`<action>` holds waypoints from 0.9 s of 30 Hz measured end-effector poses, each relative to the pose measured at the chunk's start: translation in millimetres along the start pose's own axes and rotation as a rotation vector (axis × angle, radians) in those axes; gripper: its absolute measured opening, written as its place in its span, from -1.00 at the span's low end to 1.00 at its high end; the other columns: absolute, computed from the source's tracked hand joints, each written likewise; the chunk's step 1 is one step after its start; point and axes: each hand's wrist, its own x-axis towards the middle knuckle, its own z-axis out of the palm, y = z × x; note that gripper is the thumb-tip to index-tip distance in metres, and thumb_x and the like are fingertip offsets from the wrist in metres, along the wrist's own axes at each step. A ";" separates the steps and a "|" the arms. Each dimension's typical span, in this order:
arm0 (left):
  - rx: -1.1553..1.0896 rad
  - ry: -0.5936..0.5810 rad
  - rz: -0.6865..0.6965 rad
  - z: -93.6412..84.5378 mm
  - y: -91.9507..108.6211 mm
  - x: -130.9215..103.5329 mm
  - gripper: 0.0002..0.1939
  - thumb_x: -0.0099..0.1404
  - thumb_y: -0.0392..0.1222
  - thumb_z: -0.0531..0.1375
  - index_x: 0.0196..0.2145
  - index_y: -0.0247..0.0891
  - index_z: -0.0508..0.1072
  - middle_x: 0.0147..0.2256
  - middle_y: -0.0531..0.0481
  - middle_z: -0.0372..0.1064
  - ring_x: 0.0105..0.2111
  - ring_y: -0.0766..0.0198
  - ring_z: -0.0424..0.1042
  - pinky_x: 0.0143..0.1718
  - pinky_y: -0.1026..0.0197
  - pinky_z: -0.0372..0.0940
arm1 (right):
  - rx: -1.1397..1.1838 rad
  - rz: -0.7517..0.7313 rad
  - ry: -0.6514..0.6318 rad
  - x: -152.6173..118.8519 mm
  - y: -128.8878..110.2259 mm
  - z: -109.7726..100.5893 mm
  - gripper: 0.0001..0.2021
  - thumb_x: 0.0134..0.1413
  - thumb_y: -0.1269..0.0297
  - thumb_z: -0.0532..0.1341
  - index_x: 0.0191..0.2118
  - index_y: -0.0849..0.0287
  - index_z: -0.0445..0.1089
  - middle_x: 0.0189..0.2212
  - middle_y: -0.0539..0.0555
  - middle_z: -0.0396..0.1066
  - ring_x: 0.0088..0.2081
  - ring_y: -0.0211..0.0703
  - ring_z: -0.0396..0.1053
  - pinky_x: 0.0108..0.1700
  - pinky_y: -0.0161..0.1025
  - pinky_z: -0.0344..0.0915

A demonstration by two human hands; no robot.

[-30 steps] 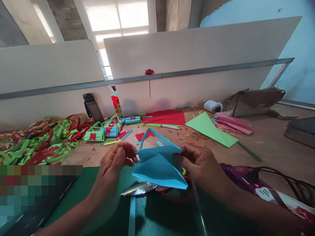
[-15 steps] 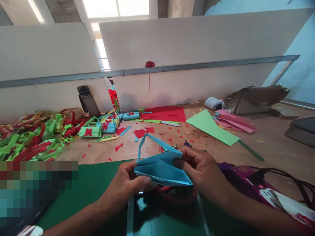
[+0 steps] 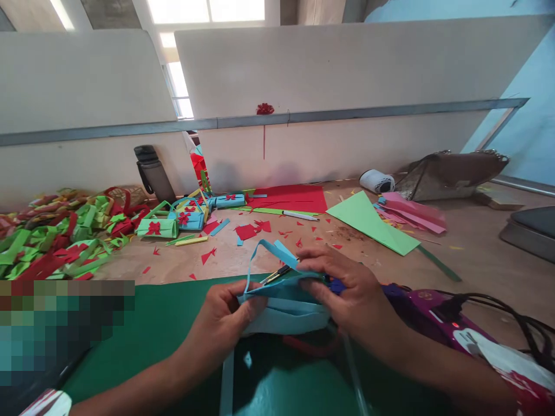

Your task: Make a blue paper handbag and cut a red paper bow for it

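Pinching a blue paper bag (image 3: 286,318) dead ahead at twelve o'clock.
Left grip (image 3: 228,312) closed on its left corner, right grip (image 3: 347,283) on its upper right; contents hidden from me. Further off, at eleven o'clock, a red-bowed green bag (image 3: 168,229).

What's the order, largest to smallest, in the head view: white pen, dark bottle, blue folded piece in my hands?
1. Blue folded piece, though partly hidden
2. Dark bottle
3. White pen

The paper bag (image 3: 286,319) is light blue, the mat (image 3: 156,318) dark green.
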 end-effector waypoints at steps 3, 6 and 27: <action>0.024 0.103 0.068 1.4 1.9 -0.4 -0.71 0.17 -0.03 0.19 -0.26 -0.29 0.31 -0.40 0.03 0.35 -0.42 0.30 0.35 -0.39 0.27 0.29 | 0.000 -0.012 0.004 1.5 -1.8 -0.4 -0.89 0.04 0.44 0.17 -0.41 0.11 0.42 -0.32 0.03 0.49 -0.23 -0.15 0.43 -0.15 -0.25 0.33; 0.143 0.251 0.202 0.1 3.3 -0.8 -0.56 0.17 -0.10 0.21 -0.03 -0.19 0.19 -0.24 -0.01 0.37 -0.28 0.26 0.39 -0.28 0.22 0.32 | -0.007 0.049 -0.003 1.1 -4.9 -1.8 -0.88 0.05 0.41 0.17 -0.43 0.12 0.42 -0.35 0.02 0.48 -0.26 -0.14 0.44 -0.20 -0.28 0.33; 0.537 0.345 0.651 -8.7 19.9 9.8 -0.91 0.13 -0.34 0.20 -0.43 -0.32 0.54 -0.41 -0.04 0.36 -0.38 0.30 0.37 -0.36 0.28 0.27 | 0.162 0.245 -0.033 5.0 -6.3 -7.5 -0.81 0.06 0.19 0.17 -0.45 0.15 0.45 -0.16 0.12 0.43 -0.18 -0.01 0.42 -0.34 -0.20 0.45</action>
